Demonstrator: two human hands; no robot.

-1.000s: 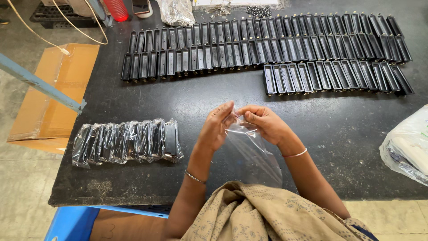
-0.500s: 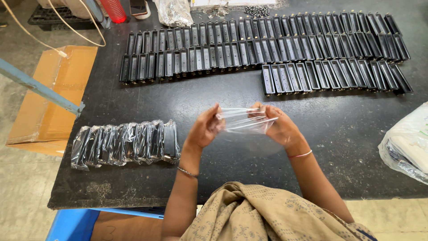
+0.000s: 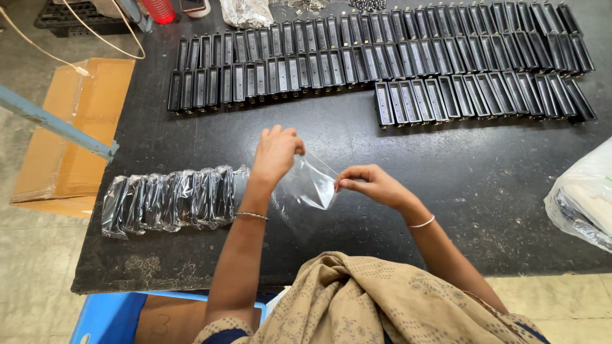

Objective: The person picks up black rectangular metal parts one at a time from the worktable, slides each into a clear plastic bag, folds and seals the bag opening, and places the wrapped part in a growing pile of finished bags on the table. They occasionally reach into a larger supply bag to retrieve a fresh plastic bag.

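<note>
Off the tabletop's left edge I see a flattened cardboard box [image 3: 70, 134] on the floor. Near the front-left corner of the black tabletop [image 3: 497, 185] lies a row of bagged black parts [image 3: 172, 199], overlapping one another in clear wrapping. Just beside that row's right end, my left hand [image 3: 275, 153] is raised, its fingers pinched closed on the upper corner of a clear plastic bag [image 3: 309, 181]. The bag hangs stretched between both hands, above the tabletop's front middle. My right hand [image 3: 370, 185] pinches the bag's right edge between thumb and fingertips, the other fingers curled in. Along the back edge run rows of unwrapped black rectangular parts [image 3: 382, 60], standing side by side. At the right edge sits a bulging plastic sack [image 3: 583, 197], partly out of view.
</note>
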